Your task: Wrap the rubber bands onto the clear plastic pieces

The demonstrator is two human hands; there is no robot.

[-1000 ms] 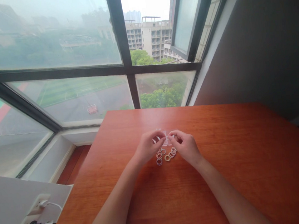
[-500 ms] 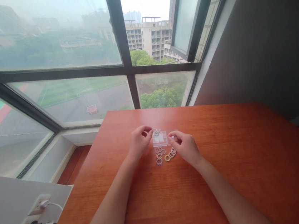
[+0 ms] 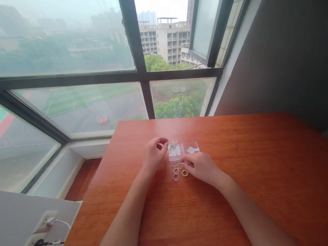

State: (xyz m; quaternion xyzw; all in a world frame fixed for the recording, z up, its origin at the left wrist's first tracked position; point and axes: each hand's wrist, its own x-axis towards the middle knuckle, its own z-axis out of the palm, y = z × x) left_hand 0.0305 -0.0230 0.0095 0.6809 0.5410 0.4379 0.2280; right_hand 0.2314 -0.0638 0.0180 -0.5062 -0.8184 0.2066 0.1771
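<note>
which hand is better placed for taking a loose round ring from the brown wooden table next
Probably the right hand, right beside the small, round, pale rings. The left hand is farther, by the clear plastic box.

Smooth, clear plastic box [image 3: 176, 158] and wood-grained table [image 3: 275, 165] with soft sheen

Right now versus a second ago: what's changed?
The left hand moved left, uncovering the clear box. The right hand came toward the person, to the loose rings, uncovering the clear lid. Whether either grip took or released anything, I can't tell. Box and yellow ring stayed put.
</note>
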